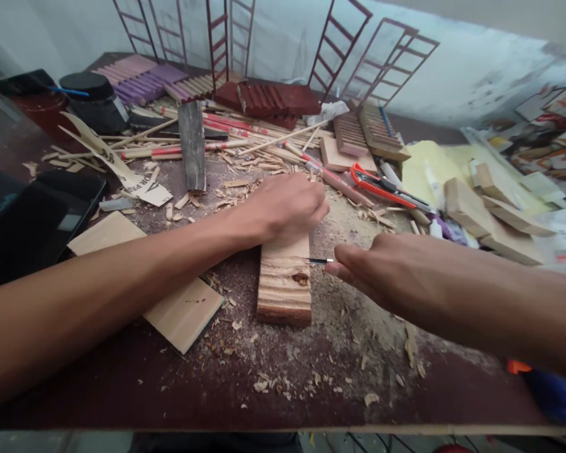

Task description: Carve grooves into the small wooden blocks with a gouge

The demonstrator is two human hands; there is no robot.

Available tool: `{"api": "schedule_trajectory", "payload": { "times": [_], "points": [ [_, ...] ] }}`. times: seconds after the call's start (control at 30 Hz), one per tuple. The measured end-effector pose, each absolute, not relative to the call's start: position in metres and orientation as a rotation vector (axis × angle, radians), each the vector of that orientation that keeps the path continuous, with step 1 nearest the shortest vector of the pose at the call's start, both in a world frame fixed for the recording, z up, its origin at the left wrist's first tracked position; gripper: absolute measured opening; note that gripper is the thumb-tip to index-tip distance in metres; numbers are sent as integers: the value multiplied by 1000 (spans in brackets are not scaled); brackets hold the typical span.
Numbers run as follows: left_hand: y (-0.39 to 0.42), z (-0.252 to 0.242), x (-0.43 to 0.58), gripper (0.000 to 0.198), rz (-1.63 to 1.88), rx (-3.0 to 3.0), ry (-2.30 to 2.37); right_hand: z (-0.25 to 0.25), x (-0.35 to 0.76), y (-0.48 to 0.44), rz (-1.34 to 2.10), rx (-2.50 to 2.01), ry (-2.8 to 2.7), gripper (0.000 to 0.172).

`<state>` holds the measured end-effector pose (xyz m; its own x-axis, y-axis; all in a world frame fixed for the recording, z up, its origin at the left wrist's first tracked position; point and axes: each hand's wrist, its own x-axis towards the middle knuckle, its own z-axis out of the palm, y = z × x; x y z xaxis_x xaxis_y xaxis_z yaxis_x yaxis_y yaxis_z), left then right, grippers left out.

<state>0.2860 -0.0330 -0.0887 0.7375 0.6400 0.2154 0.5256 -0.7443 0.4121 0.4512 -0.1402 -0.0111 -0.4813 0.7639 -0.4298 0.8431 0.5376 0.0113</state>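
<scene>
lying under left grip [290,204]: grooved wooden block [283,296]

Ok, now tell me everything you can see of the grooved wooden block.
The grooved wooden block is a pale tan rectangular piece with wavy ridges running across its top, a browner near end, and a dark, rough knot by its right edge. It lies flat on the dark reddish-brown table, its long side pointing away from the viewer. The left hand covers its far part; the thin tool in the right hand reaches its right edge.
</scene>
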Motion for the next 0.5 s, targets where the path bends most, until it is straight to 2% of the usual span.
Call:
{"api": "schedule_trajectory", "payload": {
  "times": [0.07, 0.1, 0.2, 0.3, 0.37, 0.43, 0.5],
  "points": [
    [-33, -89, 287, 37, 518, 2615, 899, -7, 444, -145, 36, 1277, 2333, 21],
    [-33, -90, 287, 37, 538, 2612, 899, -7, 441, -147, 98, 1249, 2312, 22],
    [-34, -91, 287, 37, 578, 2600, 913, -11, 441, -147, -125, 1290, 2317, 25],
    [-35, -90, 287, 38, 580, 2590, 927, -22, 449, -140, -420, 1413, 2312, 48],
    [-36, -89, 287, 39, 574, 2586, 935, -26, 452, -138, -484, 1434, 2327, 57],
    [-36, -88, 287, 39, 558, 2583, 940, -22, 449, -139, -448, 1391, 2371, 51],
    [-36, -88, 287, 40, 552, 2582, 939, -13, 442, -142, -246, 1413, 2455, 33]
  ]
}}
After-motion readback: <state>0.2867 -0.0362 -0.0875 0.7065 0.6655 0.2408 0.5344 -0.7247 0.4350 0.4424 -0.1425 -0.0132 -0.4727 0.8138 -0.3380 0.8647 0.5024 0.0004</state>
